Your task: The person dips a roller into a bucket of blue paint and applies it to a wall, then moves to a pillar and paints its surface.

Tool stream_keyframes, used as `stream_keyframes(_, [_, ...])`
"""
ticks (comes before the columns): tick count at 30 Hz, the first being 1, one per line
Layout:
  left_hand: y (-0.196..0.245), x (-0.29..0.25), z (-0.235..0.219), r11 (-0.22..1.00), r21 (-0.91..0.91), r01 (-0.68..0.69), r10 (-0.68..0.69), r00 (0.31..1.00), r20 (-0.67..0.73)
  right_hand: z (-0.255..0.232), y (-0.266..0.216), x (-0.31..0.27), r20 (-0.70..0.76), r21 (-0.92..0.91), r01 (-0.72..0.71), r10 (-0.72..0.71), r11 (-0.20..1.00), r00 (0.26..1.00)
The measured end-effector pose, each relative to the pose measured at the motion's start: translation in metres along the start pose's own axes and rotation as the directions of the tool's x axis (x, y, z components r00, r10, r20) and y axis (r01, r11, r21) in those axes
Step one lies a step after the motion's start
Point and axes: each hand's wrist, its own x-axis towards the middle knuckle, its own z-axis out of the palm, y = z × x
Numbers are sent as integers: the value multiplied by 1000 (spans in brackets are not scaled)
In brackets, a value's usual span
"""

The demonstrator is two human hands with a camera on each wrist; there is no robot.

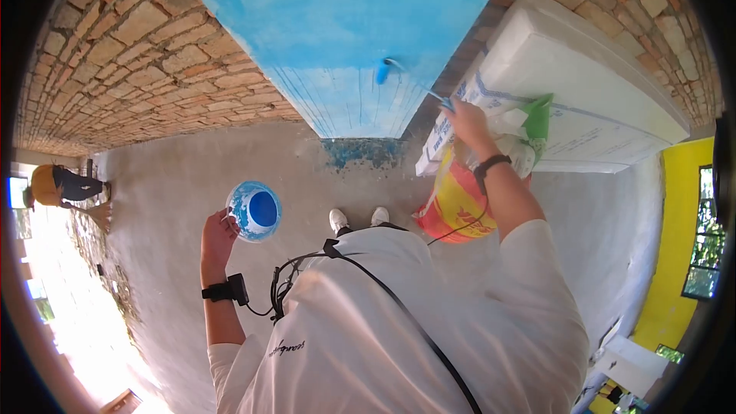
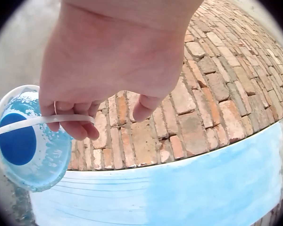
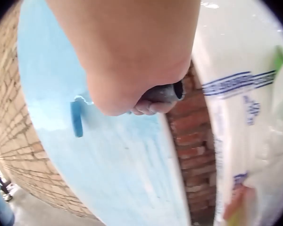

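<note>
My left hand [image 1: 219, 236] carries a paint bucket [image 1: 239, 205] by its white handle [image 2: 23, 123]; in the left wrist view the fingers curl round that handle. Inside, the bucket is smeared light blue and white, with deep blue paint [image 2: 18, 141] at the bottom. My right hand [image 1: 470, 124] grips the grey handle [image 3: 162, 93] of a paint roller [image 1: 382, 72]. The roller's blue sleeve [image 3: 76, 119] lies against the light blue panel [image 1: 330, 15] on the brick wall. Dark drip lines run down the panel's lower part.
White wrapped slabs [image 1: 583, 92] lean on the wall at the right, with a red and yellow bag [image 1: 452, 203] before them. Brick wall [image 1: 153, 46] flanks the panel. Another person [image 1: 65, 186] stands at far left on the concrete floor [image 1: 169, 184].
</note>
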Motion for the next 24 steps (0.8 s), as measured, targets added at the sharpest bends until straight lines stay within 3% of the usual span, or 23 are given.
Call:
stream_keyframes(5, [12, -10, 10, 998, -3, -67, 67, 998, 12, 6, -88, 54, -31, 73, 145, -143, 987, 989])
stream_keyframes(7, [19, -15, 11, 996, -20, -88, 88, 996, -3, -3, -113, 69, 180, 232, 95, -138, 968, 974])
stream_keyframes(8, [22, -18, 10, 994, -39, -98, 98, 995, -4, -5, -117, 70, 178, 241, 102, -147, 965, 973])
stream_keyframes(11, [27, -15, -1, 993, -44, -107, 106, 994, -17, -8, -113, 76, 177, 244, 75, -120, 967, 977])
stream_keyframes(13, [29, -13, -3, 992, -53, -118, 117, 993, -23, -1, -80, 67, 126, 202, 67, -94, 977, 988])
stream_keyframes(15, [32, -7, -9, 990, -69, -120, 119, 993, -26, 9, -39, 51, -62, 103, 162, -156, 981, 986])
stream_keyframes(18, [37, 5, -17, 991, -74, -110, 113, 993, 39, 0, -9, 36, 62, 96, 55, -61, 994, 996])
stream_keyframes(22, [47, 25, -29, 996, -9, -89, 90, 995, 33, -4, -33, 40, 80, -49, 22, -18, 999, 997])
stream_keyframes(24, [52, 42, -45, 997, 0, -74, 74, 996, 41, 4, -76, 52, 25, -133, 120, -118, 984, 993])
